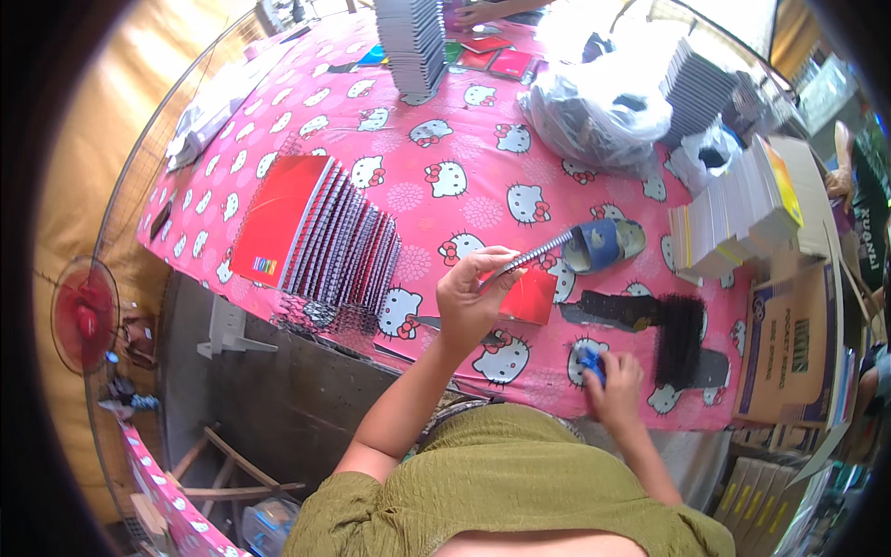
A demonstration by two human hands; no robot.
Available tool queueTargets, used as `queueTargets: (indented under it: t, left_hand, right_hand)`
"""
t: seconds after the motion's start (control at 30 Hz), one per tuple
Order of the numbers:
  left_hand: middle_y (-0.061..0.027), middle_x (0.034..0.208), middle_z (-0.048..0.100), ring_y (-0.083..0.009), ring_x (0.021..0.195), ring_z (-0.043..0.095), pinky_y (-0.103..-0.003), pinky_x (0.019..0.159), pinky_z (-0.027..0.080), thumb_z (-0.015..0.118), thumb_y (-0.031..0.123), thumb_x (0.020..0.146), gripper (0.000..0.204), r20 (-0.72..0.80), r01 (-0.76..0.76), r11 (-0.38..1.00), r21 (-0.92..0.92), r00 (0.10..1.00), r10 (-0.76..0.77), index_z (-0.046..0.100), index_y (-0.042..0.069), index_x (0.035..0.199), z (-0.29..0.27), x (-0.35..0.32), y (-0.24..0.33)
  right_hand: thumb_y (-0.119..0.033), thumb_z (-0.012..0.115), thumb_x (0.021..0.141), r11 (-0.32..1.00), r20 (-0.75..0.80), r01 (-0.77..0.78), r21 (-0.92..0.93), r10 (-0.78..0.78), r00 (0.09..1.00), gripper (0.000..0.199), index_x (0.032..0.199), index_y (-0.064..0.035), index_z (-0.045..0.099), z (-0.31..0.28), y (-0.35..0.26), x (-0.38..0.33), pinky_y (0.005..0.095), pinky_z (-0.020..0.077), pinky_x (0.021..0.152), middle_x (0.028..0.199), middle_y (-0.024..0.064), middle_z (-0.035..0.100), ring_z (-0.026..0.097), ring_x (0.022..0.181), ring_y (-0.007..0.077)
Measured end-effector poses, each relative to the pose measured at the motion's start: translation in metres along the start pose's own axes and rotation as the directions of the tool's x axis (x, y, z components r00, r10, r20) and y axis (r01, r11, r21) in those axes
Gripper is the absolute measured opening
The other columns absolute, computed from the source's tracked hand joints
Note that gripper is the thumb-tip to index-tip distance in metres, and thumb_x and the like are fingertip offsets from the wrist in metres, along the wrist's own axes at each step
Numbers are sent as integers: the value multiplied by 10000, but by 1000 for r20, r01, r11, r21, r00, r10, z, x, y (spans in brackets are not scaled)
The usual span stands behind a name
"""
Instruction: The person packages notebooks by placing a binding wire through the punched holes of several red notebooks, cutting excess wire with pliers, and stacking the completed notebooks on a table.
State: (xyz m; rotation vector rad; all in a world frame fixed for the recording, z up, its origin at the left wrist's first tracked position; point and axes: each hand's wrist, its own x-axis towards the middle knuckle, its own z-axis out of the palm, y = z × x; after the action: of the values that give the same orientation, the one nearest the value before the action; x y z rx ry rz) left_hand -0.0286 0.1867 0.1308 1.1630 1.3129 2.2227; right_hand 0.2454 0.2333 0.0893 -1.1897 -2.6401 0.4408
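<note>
Over the near part of the table, my left hand is closed on a red spiral notebook. It is tilted, with its coil raised toward the upper right and the red cover hanging below. To its right, my right hand is closed around a small blue tool, held low over the tablecloth; its exact kind is unclear. A tall pile of red spiral notebooks stands left of my left hand. Black plastic coils lie to the right of my right hand.
The pink patterned tablecloth covers the table. A blue slipper, a plastic bag and paper stacks lie on the right, beside a cardboard box. A tall notebook stack stands at the back, near another person's hand.
</note>
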Motion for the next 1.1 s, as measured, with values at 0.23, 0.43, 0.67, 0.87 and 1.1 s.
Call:
queueTargets:
  t: [0.23,0.43,0.67,0.87,1.1]
  left_hand:
    - [-170,958,677,-229,876,660,-309,754,539,692,-114,767,229,190,-384,830,404,923,334,630,-6,959,0,1,40]
    - [-172,961,680,-240,869,661,-318,741,541,705,-103,758,223,186,-395,799,454,919,349,643,-5,948,-4,1,55]
    - [-163,964,679,-225,850,664,-301,724,560,712,-107,746,238,170,-357,827,435,934,313,645,-15,955,-6,-3,51]
    - [-158,941,681,-245,835,670,-312,708,543,727,-98,736,241,222,-479,774,414,878,424,649,-11,947,-5,0,55]
    - [-152,937,680,-247,815,662,-307,694,537,731,-102,725,239,191,-421,767,485,906,377,676,3,933,-20,5,62]
  right_hand:
    - [-203,711,770,853,-225,282,439,-200,954,470,1179,-15,577,-77,-93,62,408,447,866,1097,171,549,537,1037,307]
    - [-184,725,746,829,-275,386,404,-293,916,521,1208,-20,552,-78,-105,73,419,435,897,1120,181,532,527,1036,328]
    - [-183,735,732,836,-326,384,391,-265,908,477,1156,-21,591,-84,-115,72,409,455,859,1044,161,561,555,981,299]
    - [-253,613,904,-49,541,-592,805,-351,765,318,1013,45,638,-71,-80,81,320,486,726,950,93,635,587,829,165]
    - [-257,669,853,829,133,93,551,-198,971,418,1183,-14,587,-25,-57,38,366,443,872,1109,150,581,546,1030,278]
